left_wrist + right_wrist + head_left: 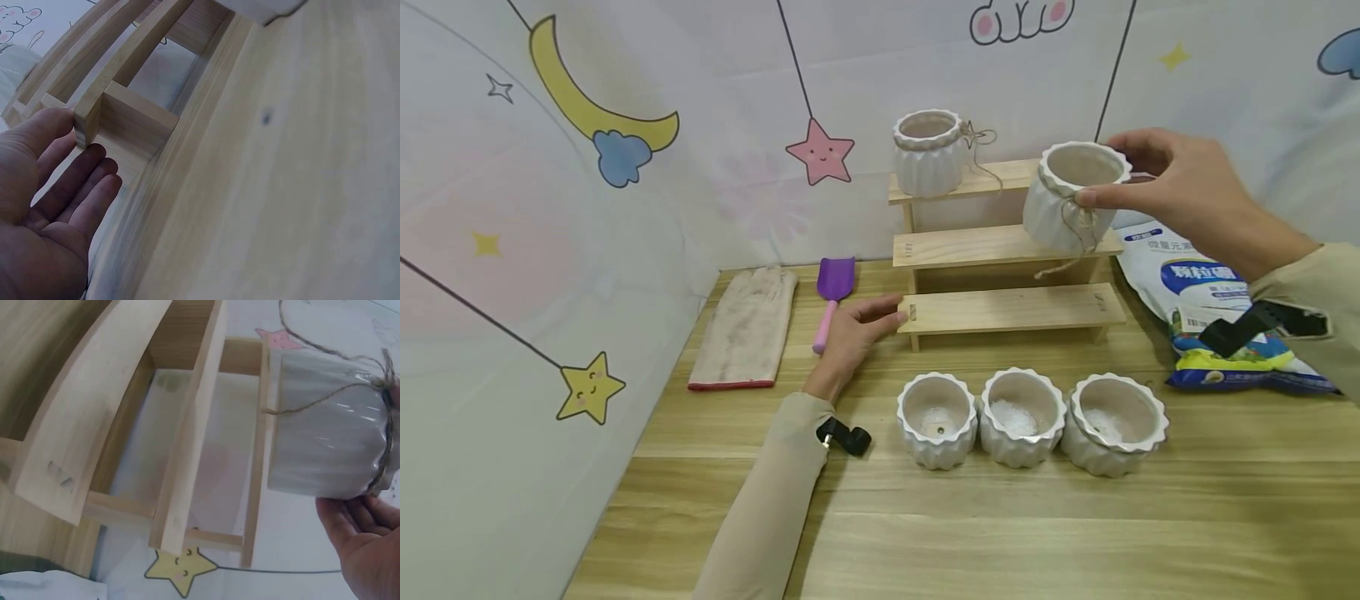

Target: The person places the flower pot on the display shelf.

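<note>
My right hand (pixel 1195 187) grips a white fluted ceramic pot (pixel 1060 218) by its rim, the thumb over the near side. Twine is tied round the pot's neck, with a loose end hanging. The pot overlaps the right end of the top and middle boards of a three-step wooden stand (pixel 1007 308); in the right wrist view its base is close beside the top board (pixel 256 456). At the stand's lowest board, my left hand (pixel 853 333) touches the left end; the left wrist view shows its other fingers (pixel 94 206) extended below.
Another twine-tied pot (pixel 928 158) stands on the top board's left. Three low scalloped pots (pixel 937 450) line up in front of the stand. A purple scoop (pixel 835 283) and a cloth glove (pixel 745 333) lie left; a printed bag (pixel 1225 333) lies right. A white printed curtain rises behind.
</note>
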Tool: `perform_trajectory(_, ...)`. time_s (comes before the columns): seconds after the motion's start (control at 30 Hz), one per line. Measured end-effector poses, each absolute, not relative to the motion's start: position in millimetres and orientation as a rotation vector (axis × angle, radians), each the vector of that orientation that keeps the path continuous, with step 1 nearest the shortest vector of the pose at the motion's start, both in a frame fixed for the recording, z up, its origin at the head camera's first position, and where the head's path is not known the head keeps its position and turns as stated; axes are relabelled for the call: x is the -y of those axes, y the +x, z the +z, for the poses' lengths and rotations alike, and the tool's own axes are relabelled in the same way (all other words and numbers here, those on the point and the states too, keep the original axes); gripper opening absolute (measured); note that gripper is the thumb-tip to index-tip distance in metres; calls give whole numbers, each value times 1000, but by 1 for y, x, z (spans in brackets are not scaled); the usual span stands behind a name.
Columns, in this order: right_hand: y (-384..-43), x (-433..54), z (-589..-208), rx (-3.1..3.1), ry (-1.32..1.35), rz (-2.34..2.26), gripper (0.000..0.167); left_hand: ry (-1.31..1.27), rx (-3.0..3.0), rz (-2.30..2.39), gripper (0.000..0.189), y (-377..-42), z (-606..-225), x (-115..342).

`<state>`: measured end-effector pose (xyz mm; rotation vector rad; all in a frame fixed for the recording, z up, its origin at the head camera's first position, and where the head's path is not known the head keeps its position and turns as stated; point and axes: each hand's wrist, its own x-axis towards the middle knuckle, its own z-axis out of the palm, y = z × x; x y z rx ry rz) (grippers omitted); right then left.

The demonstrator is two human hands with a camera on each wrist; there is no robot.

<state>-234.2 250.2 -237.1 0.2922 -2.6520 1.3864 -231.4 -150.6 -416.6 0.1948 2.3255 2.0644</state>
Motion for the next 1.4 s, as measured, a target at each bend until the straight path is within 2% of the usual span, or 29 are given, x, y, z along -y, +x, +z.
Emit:
perform_trajectory(0.67,-282,-216,-228,2695,231,1292,85,194,-2325,2071,38,-231,-415,150)
perform_trajectory(1.17,-308,-204,-226,2715,152,1314,92,188,-2333,2056,38,-232,-416,151)
perform_trajectory(1.4,-319,-198,-225,2693,141,1341,86,187,-2317,2070,38,-232,-417,151)
